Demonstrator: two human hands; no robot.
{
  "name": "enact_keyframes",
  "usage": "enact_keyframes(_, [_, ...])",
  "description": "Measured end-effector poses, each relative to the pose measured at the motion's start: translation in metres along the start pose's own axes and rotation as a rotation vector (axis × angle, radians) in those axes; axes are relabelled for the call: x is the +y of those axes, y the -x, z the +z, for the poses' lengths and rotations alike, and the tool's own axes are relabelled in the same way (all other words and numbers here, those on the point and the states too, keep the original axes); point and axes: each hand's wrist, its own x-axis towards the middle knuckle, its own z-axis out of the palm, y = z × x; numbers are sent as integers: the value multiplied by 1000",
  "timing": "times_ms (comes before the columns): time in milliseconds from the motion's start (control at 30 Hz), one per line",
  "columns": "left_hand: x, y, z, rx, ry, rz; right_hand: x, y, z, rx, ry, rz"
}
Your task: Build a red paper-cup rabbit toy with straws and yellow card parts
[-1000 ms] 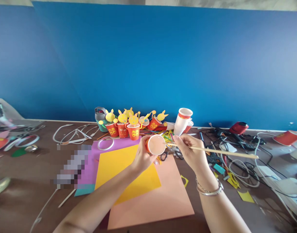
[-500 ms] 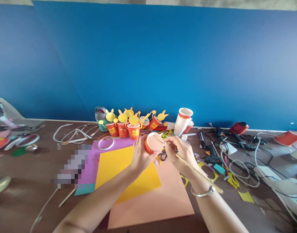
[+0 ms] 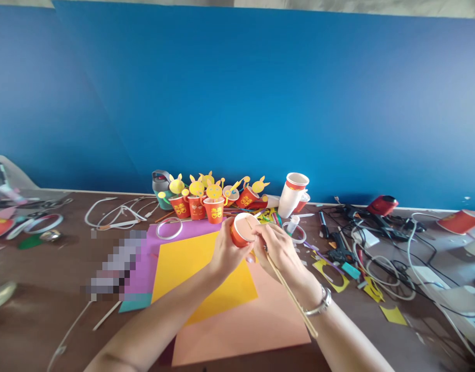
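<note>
A red paper cup [image 3: 239, 238], held aloft just below center frame, leans with its pale peach round face and white rim tipped into view. A slim, straight, pale wooden stick [image 3: 291, 294] slants from that face toward the lower right, its middle partly hidden by fingers [image 3: 267, 235].

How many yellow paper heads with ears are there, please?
5: a left head, a middle head and a right head above three red cups; a rear head behind them; a far-right head by a tilted red cup. Others may be hidden or edge-on.
</note>
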Motion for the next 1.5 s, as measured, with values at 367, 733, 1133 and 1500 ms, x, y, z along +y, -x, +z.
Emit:
enact_keyframes(367, [-8, 2, -3, -14, -158, 147, -1, 1, 3, 45, -71, 41])
enact_keyframes(733, [-15, 1, -3, -22, -236, 274, -4, 1, 13, 134, -110, 144])
enact_keyframes(1133, [0, 0, -2, -86, -134, 171, 11, -3, 0, 39, -84, 151])
enact_keyframes(1500, [1, -21, -13, 33, -50, -42, -1, -3, -19, 91, -125, 210])
